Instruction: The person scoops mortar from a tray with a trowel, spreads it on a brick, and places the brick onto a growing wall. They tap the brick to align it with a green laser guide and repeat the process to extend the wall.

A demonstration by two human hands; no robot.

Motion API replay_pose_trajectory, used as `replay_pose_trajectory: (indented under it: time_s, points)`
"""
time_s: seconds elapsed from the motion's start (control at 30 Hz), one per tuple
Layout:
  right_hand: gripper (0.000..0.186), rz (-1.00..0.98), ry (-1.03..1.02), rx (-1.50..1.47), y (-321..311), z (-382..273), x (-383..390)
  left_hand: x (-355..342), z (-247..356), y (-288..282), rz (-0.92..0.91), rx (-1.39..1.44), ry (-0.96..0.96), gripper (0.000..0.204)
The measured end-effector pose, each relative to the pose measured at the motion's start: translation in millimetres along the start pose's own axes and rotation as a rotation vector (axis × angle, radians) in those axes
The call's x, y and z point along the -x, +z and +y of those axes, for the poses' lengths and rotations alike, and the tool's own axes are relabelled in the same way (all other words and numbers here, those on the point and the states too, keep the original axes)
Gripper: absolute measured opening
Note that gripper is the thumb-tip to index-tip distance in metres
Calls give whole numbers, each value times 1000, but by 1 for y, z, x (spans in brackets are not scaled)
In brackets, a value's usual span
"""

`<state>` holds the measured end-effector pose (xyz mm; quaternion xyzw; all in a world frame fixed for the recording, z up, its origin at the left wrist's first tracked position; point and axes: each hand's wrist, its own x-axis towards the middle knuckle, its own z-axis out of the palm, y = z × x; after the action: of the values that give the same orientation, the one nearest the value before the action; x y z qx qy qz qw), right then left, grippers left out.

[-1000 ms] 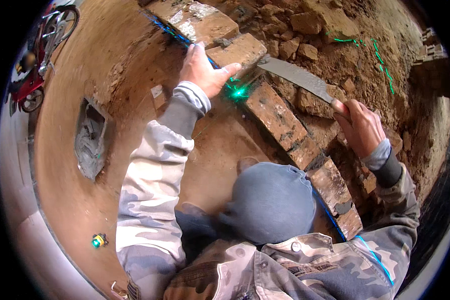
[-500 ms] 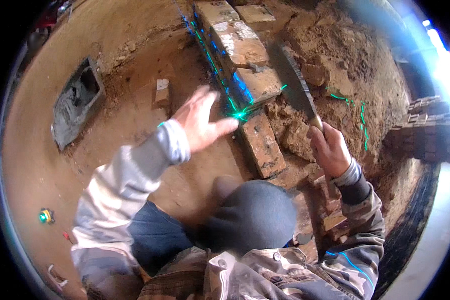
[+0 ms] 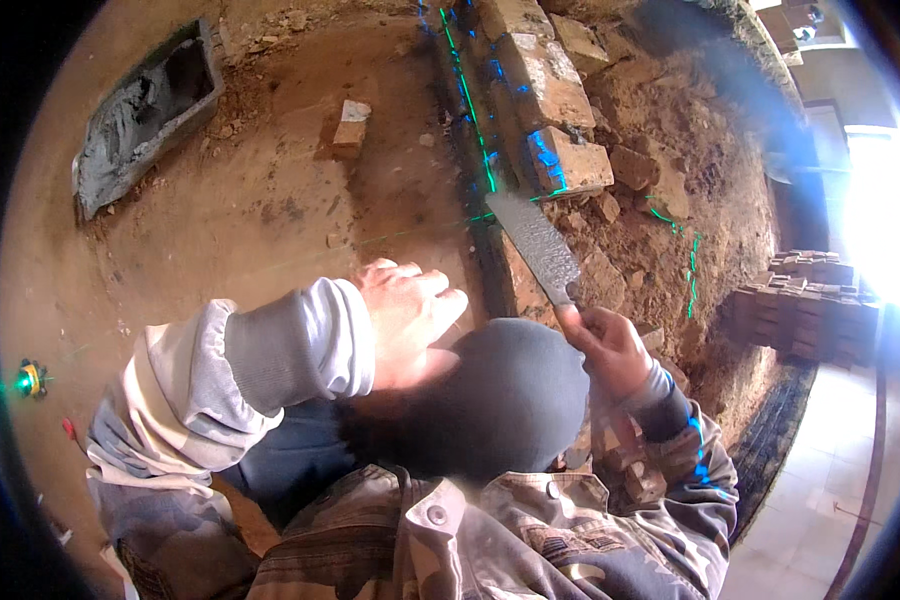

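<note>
My right hand (image 3: 615,350) grips the wooden handle of a bricklayer's knife (image 3: 538,240). Its broad grey blade points up and left, across the near brick (image 3: 523,288) at the end of a brick row (image 3: 578,162). The blade and my knee hide part of that near brick; I cannot tell whether blade and brick touch. My left hand (image 3: 410,315) holds nothing, its fingers loosely bent and apart, just left of my dark-clad knee (image 3: 500,400). Green and blue laser lines run along the row and cross near the blade's tip.
A trough (image 3: 175,133) of grey mortar lies on the ground at far left. One loose brick (image 3: 351,132) sits between it and the row. Rubble and earth (image 3: 690,165) bank up on the right, before stacked bricks (image 3: 805,312). A glowing laser level (image 3: 32,379) stands at left.
The knife has swung left and down from the rubble side to above the near brick. My left hand has drawn back from the laser crossing towards my knee. The view has shifted too.
</note>
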<state>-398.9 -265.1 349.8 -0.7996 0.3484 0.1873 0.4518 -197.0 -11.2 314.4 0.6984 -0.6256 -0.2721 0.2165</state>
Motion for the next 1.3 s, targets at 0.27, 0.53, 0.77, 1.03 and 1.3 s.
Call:
replay_pose_trajectory:
  time_s: [0.27,0.53,0.77,1.03,1.3]
  points:
    - [55,141,-46,6,35,5,-61,46,-13,-8,-138,-110,-6,46]
    - [52,210,-14,-144,45,-37,-129,55,-11,-18,-142,-125,18,51]
    - [38,285,-168,-229,28,-72,-93,43,-15,-19,-345,-79,-60,52]
    - [39,250,-29,-552,-27,-36,-45,26,-24,-15,-395,-90,-87,50]
    - [23,584,-449,449,-64,5,-35,23,-43,-8,-375,-83,-152,64]
